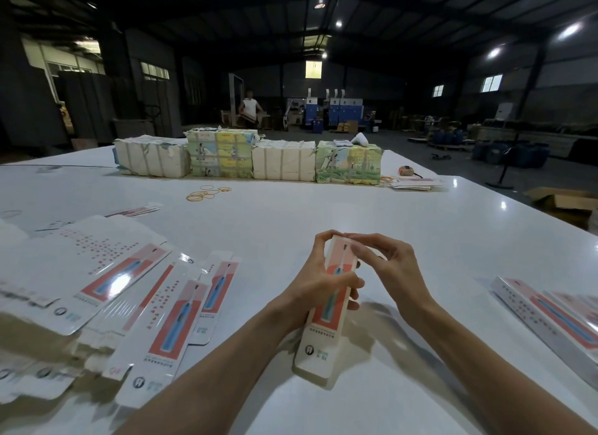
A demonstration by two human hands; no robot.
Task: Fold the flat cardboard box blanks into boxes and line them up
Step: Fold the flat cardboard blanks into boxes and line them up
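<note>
You hold 1 box (323, 334) just above the desk (291, 208). Your left hand (318, 284) grips its middle and your right hand (393, 266) pinches its top end, likely closing the flap. At least 2 finished boxes (550, 318) lie at the right, and many flat blanks (106, 279) wait at the left.

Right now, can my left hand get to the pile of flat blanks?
Probably yes: the pile of flat blanks lies close beside the left hand with only bare table between, but that hand grips the box, so it must let go first.
</note>
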